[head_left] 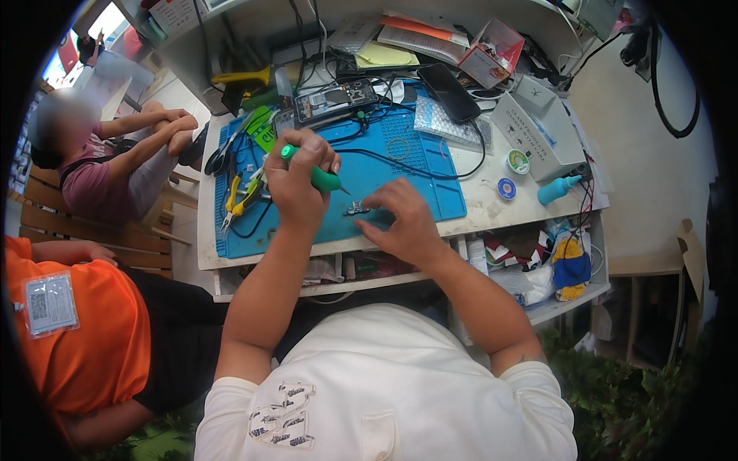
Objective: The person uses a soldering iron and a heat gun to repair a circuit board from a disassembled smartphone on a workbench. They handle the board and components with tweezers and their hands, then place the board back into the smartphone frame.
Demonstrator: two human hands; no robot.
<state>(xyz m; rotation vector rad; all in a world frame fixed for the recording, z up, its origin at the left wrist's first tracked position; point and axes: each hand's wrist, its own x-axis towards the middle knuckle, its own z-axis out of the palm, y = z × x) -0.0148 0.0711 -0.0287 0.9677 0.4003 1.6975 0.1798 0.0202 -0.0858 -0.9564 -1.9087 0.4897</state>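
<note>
In my left hand (296, 180) is a green-handled screwdriver (326, 180), gripped in closed fingers with its thin dark tip slanting down to the right. Just below that tip sits a small silvery metal part (355, 208) on the blue work mat (430, 201). My right hand (403, 220) has its forefinger and thumb curved about the part's right side, steadying it. The tip appears apart from the part. What the part is, I cannot make out at this size.
Left on the mat lie yellow-handled pliers (234, 196) and scissors (217, 159). An opened phone (336, 102), a black phone (450, 92) and cables lie behind. A solder spool (506, 189) and blue bottle (559, 190) stand right. An open drawer (530, 269) juts below; two people are on the left.
</note>
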